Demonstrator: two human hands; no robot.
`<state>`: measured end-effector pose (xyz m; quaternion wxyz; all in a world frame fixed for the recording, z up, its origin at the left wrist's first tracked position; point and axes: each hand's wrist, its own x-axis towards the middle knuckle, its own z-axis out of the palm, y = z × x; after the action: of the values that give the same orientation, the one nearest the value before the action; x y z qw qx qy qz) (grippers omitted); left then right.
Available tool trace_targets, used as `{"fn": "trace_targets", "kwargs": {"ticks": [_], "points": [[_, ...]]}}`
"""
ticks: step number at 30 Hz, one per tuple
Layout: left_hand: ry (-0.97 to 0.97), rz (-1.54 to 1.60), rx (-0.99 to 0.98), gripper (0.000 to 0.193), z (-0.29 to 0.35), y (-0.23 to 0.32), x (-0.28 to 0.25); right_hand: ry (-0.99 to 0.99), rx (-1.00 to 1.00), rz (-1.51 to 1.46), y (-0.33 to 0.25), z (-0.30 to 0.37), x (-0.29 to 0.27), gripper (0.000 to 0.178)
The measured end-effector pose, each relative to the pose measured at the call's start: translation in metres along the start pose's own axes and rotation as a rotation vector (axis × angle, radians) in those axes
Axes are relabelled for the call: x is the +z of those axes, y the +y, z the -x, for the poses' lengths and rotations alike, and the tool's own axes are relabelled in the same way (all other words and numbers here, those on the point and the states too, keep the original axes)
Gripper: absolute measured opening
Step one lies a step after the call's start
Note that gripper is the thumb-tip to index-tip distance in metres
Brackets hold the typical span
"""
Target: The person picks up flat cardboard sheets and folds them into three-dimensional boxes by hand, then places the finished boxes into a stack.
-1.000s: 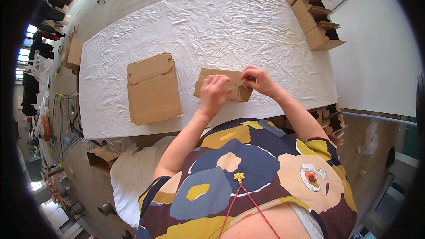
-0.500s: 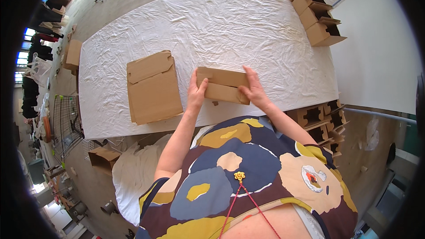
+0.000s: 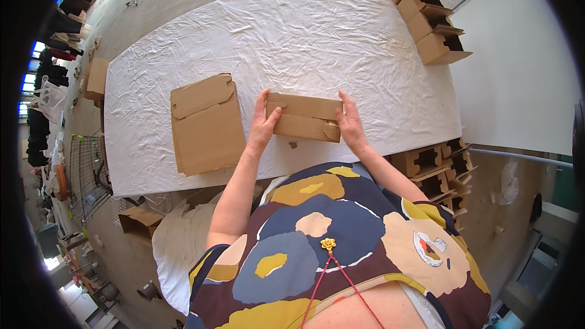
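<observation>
A small brown cardboard box lies across the white-covered table in front of me, a seam running along its upper face. My left hand grips its left end, the thumb over the top face and the fingers round the far corner. On the right end my right hand is pressed against the side, fingers up along the edge; its thumb is partly hidden near a lifted flap at the near right corner. Left of the box lies a stack of flat, unfolded cardboard blanks.
Formed open cardboard boxes stand in a row at the table's far right corner. More open boxes are piled below the right edge. A white panel rises on the right. A brown carton sits beneath the left front edge.
The near right corner of the box now shows a lifted flap, and my right thumb has drawn back toward the end. My left hand keeps its hold.
</observation>
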<state>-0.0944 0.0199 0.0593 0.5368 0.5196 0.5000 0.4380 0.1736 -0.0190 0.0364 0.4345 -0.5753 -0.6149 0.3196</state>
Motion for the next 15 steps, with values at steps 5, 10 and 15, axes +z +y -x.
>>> {"fn": "trace_targets", "kwargs": {"ticks": [5, 10, 15], "points": [[0.041, -0.17, 0.162, 0.047, 0.012, 0.011, 0.011, 0.161, 0.084, -0.06, -0.028, -0.016, 0.012, 0.047], [0.097, -0.309, 0.17, 0.036, 0.015, 0.003, 0.028, 0.127, 0.031, 0.095, -0.015, -0.043, 0.002, 0.049], [0.075, -0.331, 0.175, 0.045, 0.006, 0.0, 0.038, 0.037, 0.131, 0.039, 0.007, -0.048, -0.01, 0.048]]}}
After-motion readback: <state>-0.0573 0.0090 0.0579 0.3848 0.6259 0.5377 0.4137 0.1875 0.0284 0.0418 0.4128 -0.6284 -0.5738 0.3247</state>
